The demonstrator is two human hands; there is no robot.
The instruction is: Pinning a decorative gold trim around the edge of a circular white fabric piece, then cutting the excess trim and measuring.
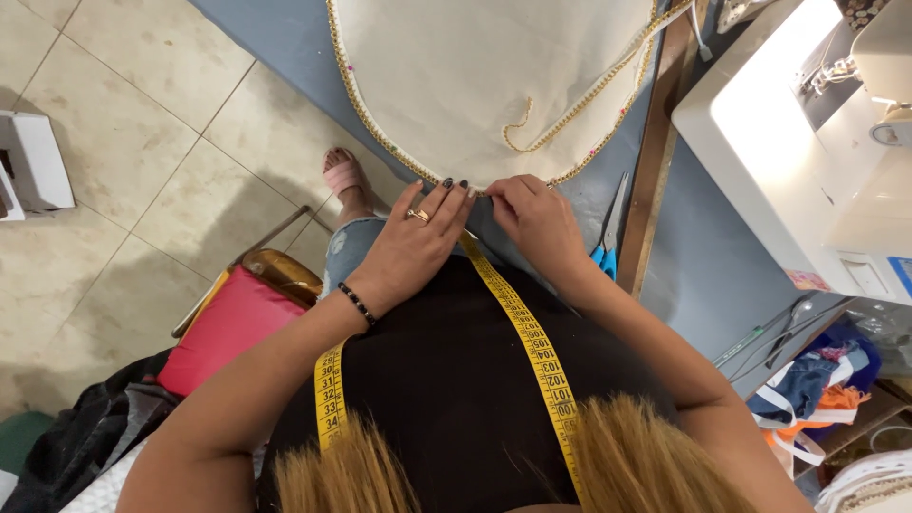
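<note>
Cream cloth (475,76), one piece, gold-trimmed; pinched at six o'clock by left hand (413,242) and right hand (537,223); one scissors (608,233) at three o'clock.

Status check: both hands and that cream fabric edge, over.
Left hand and right hand both pinching the gold-trimmed edge of the round cream fabric piece. Yellow tape measure draped round the neck. Blue-handled scissors beside right hand, clear.

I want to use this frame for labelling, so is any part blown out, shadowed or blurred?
Head view: the sewing machine at upper right is washed out by strong glare; both hands and the gold trim on the cream cloth are sharp and evenly lit; a soft shadow falls on the floor tiles; the hair at the bottom edge is slightly soft.
</note>
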